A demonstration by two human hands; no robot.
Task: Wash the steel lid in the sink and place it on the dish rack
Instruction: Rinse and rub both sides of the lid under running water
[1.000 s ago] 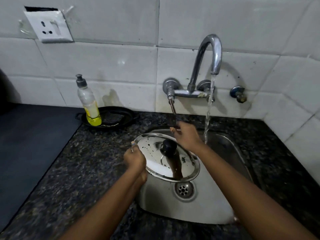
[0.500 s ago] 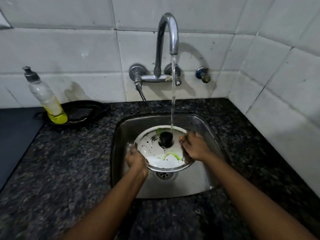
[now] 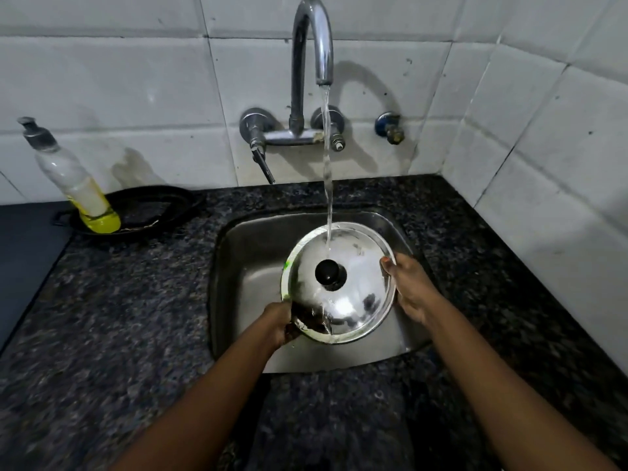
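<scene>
A round steel lid (image 3: 353, 300) with a black knob (image 3: 329, 271) is held over the steel sink (image 3: 248, 277), top side up and tilted toward me. My left hand (image 3: 280, 322) grips its lower left rim. On the right rim rests my right hand (image 3: 409, 288), thumb over the edge. Water from the tap (image 3: 311, 39) falls onto the lid just above the knob. A green smear shows at the lid's left edge. No dish rack is in view.
A soap bottle (image 3: 73, 180) with yellow liquid stands in a black pan (image 3: 142, 212) on the dark granite counter (image 3: 119, 317), left of the sink. White tiled walls close the back and right side. A small blue valve (image 3: 389, 127) sits right of the tap.
The lid has moved right and tilted toward me under the stream. The green soap streaks on its top have mostly gone. My right hand shifted from the lid's top to its right rim.
</scene>
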